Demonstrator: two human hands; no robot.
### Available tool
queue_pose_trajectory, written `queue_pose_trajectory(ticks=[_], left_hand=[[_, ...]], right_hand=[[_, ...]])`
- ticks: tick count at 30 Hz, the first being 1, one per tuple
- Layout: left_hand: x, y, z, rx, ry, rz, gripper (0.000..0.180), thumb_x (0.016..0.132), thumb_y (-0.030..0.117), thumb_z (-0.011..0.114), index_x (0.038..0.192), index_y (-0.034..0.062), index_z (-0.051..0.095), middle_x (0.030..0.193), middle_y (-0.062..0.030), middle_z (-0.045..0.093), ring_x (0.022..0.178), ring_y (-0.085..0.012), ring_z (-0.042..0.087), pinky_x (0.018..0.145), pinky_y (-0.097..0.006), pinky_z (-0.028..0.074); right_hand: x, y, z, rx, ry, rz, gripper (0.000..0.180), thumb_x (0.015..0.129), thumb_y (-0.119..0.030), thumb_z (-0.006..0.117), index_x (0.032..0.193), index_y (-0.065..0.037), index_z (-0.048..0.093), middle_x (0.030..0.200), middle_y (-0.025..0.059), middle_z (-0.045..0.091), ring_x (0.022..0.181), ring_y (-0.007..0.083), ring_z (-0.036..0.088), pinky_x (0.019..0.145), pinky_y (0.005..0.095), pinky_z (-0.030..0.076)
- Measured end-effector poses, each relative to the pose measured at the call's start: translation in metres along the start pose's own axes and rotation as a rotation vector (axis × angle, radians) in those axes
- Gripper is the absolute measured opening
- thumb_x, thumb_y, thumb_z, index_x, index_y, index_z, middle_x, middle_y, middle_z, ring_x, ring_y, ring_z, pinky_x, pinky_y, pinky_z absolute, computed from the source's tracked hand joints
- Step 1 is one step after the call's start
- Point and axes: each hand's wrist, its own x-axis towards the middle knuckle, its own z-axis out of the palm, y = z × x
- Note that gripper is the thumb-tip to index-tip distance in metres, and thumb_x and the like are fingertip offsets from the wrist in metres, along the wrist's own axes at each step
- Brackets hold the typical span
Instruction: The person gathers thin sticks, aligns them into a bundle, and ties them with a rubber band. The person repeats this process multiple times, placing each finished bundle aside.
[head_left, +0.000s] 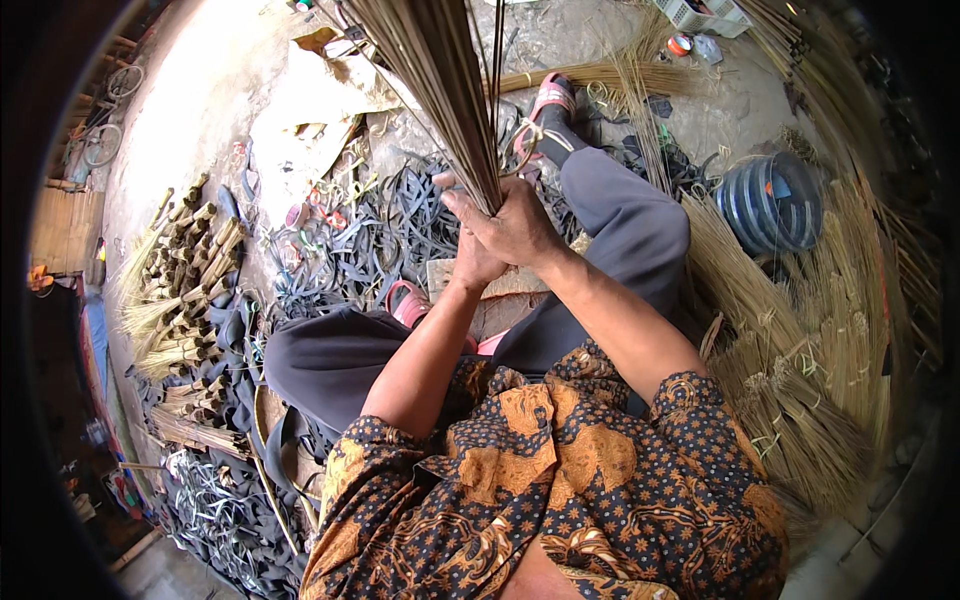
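A thick bundle of thin brown broom sticks (440,90) stands upright in front of me, fanning toward the top of the picture. My right hand (515,225) is wrapped around its lower end. My left hand (472,262) sits just below and behind the right one, closed against the same end of the bundle; its fingers are partly hidden. I sit on the ground with both knees bent, in grey trousers and pink sandals (548,100).
Finished bound brooms (185,290) lie in a row at the left. Black rubber strips (375,235) cover the ground ahead. Loose stick bundles (800,360) pile up at the right beside a coil of blue-black hose (770,200). A white basket (700,14) stands far back.
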Motion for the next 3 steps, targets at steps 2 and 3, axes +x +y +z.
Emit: queue_pose_trajectory(ticks=[2, 3], left_hand=[[-0.008, -0.024, 0.008, 0.037, 0.02, 0.092, 0.052, 0.09, 0.017, 0.069, 0.139, 0.0044, 0.056, 0.134, -0.0239, 0.061, 0.128, -0.0375, 0.058, 0.11, -0.048, 0.042], [-0.01, -0.033, 0.012, 0.081, -0.007, 0.045, 0.052, 0.09, 0.017, 0.069, 0.139, 0.0044, 0.056, 0.134, -0.0239, 0.061, 0.128, -0.0375, 0.058, 0.11, -0.048, 0.042]], right_hand=[[-0.009, 0.026, 0.0, -0.079, -0.055, 0.044, 0.024, 0.097, -0.015, 0.067, 0.117, -0.004, 0.074, 0.098, 0.0139, 0.077, 0.092, 0.0228, 0.074, 0.084, 0.0366, 0.057], [-0.013, 0.039, 0.001, -0.122, -0.083, 0.064, 0.023, 0.097, -0.012, 0.067, 0.118, -0.005, 0.074, 0.099, 0.0113, 0.077, 0.094, 0.0186, 0.072, 0.086, 0.0348, 0.056]])
